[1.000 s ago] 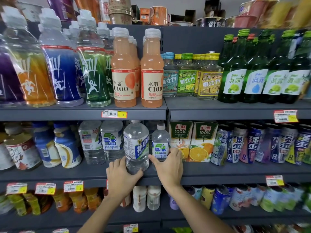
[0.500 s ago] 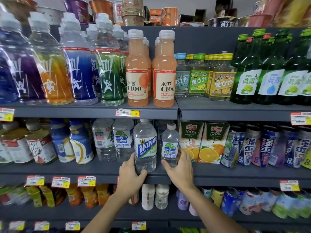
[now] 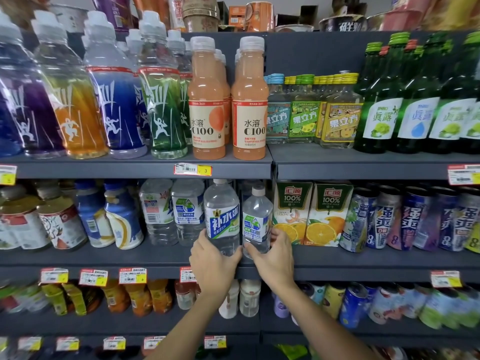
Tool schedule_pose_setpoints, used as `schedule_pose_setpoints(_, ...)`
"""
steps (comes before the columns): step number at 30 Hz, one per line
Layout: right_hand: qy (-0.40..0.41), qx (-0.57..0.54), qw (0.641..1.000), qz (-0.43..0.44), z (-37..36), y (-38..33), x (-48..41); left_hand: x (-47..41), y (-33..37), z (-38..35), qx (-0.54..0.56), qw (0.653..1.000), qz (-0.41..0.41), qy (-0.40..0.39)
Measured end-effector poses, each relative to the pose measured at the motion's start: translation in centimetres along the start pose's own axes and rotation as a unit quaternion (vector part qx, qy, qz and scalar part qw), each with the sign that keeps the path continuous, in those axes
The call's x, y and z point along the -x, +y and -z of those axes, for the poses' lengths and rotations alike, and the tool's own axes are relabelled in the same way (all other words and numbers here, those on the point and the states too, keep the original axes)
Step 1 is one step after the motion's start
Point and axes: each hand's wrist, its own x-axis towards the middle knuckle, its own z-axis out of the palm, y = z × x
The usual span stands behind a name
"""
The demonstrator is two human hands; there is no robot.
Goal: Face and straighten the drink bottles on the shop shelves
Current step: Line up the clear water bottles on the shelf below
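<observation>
1. Head view, and both hands are up at the middle shelf [image 3: 363, 258]. The left hand [image 3: 211, 265] wraps its fingers round the foot of the tall clear bottle [image 3: 221, 219]. The right hand [image 3: 275, 258] grips the short clear bottle [image 3: 257, 224] low down, thumb on the front, fingers round its right side.
2. Both bottles stand upright near the shelf's front lip, side by side with only a thin gap between them, labels facing out.
3. Tight quarters here: the short bottle sits just beside the orange juice cartons [image 3: 292, 214], and the tall one just beside the water bottles [image 3: 187, 211] on its left.
4. Overhead, the tall bottle's cap comes close under the upper shelf [image 3: 130, 168]; the short one has more headroom.
5. A bare strip of shelf runs in front of the water bottles and the cartons.
6. Both bottles are smooth clear plastic, round-bodied, pale-capped, with clear liquid inside. The tall one wears a blue-and-white wrap label, the short one white and green.
7. The shelves are matt dark grey with a squared front edge carrying paper price tags [image 3: 132, 275].
</observation>
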Motion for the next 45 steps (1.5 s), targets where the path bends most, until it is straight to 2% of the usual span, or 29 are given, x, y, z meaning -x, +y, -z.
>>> schedule_pose_setpoints(4,-0.010,0.007,1.000,0.006,0.3,0.2,-0.1,-0.5,-1.1,0.6,0.077,0.996,-0.013,-0.035)
schedule_pose_setpoints(7,-0.014,0.009,1.000,0.010,0.3,0.4,-0.2,-0.9,-2.7,1.5,0.143,0.985,0.002,-0.096)
schedule_pose_setpoints(12,-0.025,0.010,1.000,0.008,0.4,0.5,-0.3,-1.4,-3.7,2.2,0.140,0.980,0.004,-0.143)
schedule_pose_setpoints(15,-0.027,0.013,1.000,0.008,0.4,0.5,-0.3,-1.3,-3.5,2.2,0.138,0.981,0.003,-0.133)
schedule_pose_setpoints(19,-0.027,0.010,1.000,0.009,0.4,0.6,-0.4,0.3,-1.5,1.1,0.064,0.997,0.014,-0.035)
schedule_pose_setpoints(22,-0.028,0.009,1.000,0.008,0.4,0.6,-0.4,1.1,-0.4,0.5,0.047,0.998,0.028,-0.002)
schedule_pose_setpoints(27,-0.028,0.013,0.999,0.013,0.3,0.6,-0.4,-0.5,-2.1,1.7,0.143,0.987,-0.003,-0.078)
schedule_pose_setpoints(32,-0.029,0.020,0.999,0.017,0.4,0.5,-0.3,-0.1,-2.5,1.5,0.067,0.994,-0.020,-0.088)
schedule_pose_setpoints(40,-0.063,0.090,0.992,0.064,0.9,0.8,-0.2,0.6,-2.1,0.5,0.041,0.999,0.036,0.001)
schedule_pose_setpoints(43,-0.039,0.105,0.993,0.033,0.5,0.2,0.0,1.0,-1.5,0.3,0.054,0.996,0.062,-0.024)
schedule_pose_setpoints(45,-0.039,0.097,0.994,0.022,0.4,0.0,0.1,1.3,-1.8,0.4,0.048,0.997,0.045,-0.025)
